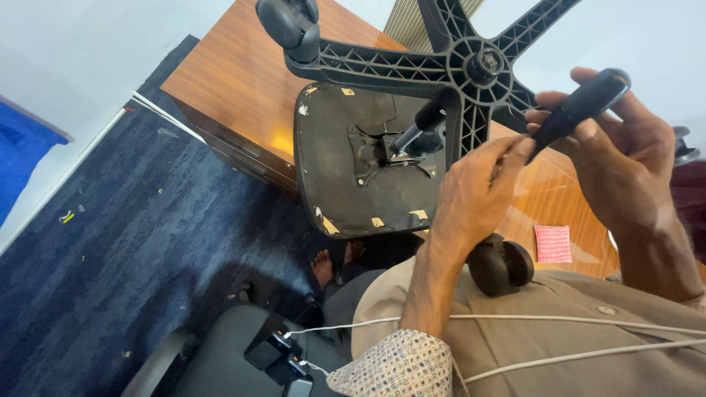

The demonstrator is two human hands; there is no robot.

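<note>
**Hands on the upturned chair base**

Over the beige-clad lap, the right hand grips a black-handled tool; left hand fingers pinch its tip beside the black plastic star-shaped chair base. A slip could jab the fingers.

A black tool handle, rounded and slightly tapered, lies slanted at the upper right of the frame, its thicker end pointing up and right. Just left of it is the upturned black chair base: ribbed plastic spokes around a metal hub, one caster at the top.
</note>
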